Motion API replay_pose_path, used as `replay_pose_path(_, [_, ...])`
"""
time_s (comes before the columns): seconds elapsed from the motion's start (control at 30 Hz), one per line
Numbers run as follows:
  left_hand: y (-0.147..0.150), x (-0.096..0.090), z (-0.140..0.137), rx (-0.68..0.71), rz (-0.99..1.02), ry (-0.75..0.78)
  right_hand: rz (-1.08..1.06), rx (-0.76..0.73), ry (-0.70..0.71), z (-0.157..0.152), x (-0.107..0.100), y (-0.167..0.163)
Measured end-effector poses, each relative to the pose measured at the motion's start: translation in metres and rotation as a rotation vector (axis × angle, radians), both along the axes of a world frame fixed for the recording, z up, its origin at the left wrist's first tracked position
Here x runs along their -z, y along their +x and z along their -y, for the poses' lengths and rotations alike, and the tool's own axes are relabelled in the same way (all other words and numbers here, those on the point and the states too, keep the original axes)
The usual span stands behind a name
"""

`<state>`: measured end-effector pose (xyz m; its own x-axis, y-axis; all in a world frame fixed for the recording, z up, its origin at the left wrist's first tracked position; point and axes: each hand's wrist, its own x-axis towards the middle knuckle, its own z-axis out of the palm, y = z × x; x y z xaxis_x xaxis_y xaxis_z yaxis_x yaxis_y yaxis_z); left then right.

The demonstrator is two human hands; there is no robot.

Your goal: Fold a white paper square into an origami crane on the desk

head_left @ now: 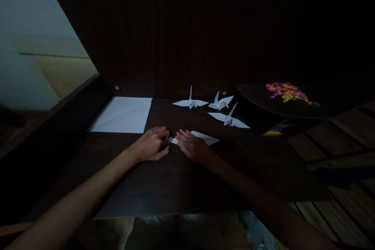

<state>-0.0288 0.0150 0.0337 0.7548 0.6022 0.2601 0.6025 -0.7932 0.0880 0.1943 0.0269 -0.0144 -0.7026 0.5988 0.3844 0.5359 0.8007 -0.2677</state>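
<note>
A white piece of folded paper, long and pointed at its ends, lies flat on the dark wooden table. My left hand rests at its left tip, fingers curled, with a fingertip on the point; the exact grip is partly hidden. Laid over the left half of the folded paper is my right hand, its fingers stretched out flat and covering that part. Just behind the hands stand three white paper cranes: one crane in the middle, a second crane to its right, and a nearer crane with wings spread.
A white sheet of paper with a diagonal crease lies at the left. On a dark raised corner shelf at the right sits a pile of small colourful pieces. A dark panel rises behind the table; a low side board borders its left.
</note>
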Motion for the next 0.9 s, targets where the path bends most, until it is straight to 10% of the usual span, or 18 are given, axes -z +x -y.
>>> replay_pose_path(0.27, [0.013,0.012,0.007,-0.213,0.203,-0.033,-0.035,0.016,-0.031,0.000,-0.002,0.000])
replay_pose_path(0.9, [0.039,0.011,0.032,-0.254,-0.104,0.059,-0.043,-0.043,-0.149,0.005,-0.006,0.006])
